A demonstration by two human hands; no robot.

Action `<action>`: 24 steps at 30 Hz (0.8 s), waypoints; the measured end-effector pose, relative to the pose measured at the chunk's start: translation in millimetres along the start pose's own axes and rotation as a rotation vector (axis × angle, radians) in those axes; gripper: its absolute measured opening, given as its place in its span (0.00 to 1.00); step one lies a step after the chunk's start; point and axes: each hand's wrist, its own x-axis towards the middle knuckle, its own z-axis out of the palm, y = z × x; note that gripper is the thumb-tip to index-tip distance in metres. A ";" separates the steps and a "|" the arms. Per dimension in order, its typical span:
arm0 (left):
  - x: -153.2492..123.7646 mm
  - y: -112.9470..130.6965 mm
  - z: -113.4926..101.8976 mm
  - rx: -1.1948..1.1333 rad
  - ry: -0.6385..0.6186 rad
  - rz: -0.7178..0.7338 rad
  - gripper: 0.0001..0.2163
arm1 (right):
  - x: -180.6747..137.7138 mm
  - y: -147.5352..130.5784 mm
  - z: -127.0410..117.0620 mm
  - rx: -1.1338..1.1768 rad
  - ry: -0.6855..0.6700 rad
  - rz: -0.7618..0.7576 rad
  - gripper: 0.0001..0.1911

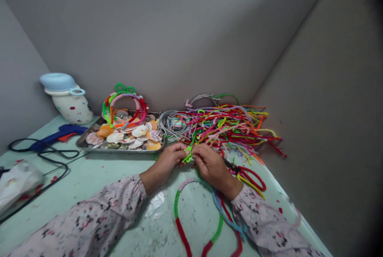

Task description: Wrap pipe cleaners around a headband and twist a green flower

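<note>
My left hand [168, 162] and my right hand [211, 165] meet at the table's middle, both pinched on a bright green pipe cleaner [188, 155] twisted between the fingertips. Just below the hands lies a headband [179, 217] wrapped in pink, green and red pipe cleaner, curving toward me. A blue and red strand [223, 213] lies under my right wrist. Behind the hands sprawls a big heap of multicoloured pipe cleaners [230, 125].
A metal tray [89, 145] of seashells holds wrapped headbands [125, 103]. Grey wire coils [172, 123] lie beside it. A blue glue gun [56, 135] with a black cord, a white jar with blue lid [67, 97], a plastic bag [16, 183], red-handled scissors [249, 177]. Grey walls enclose the table.
</note>
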 end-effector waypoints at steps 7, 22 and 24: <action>-1.1 -1.8 -1.7 0.006 -0.010 0.018 0.03 | 1.0 0.9 -0.6 -0.006 -0.004 0.023 0.08; -2.4 0.1 -0.7 0.014 0.000 0.038 0.05 | 2.8 -2.5 -1.0 -0.008 0.009 0.073 0.07; -2.8 0.3 -0.9 0.025 0.007 0.046 0.05 | 3.2 -3.2 -0.9 -0.013 0.020 0.085 0.07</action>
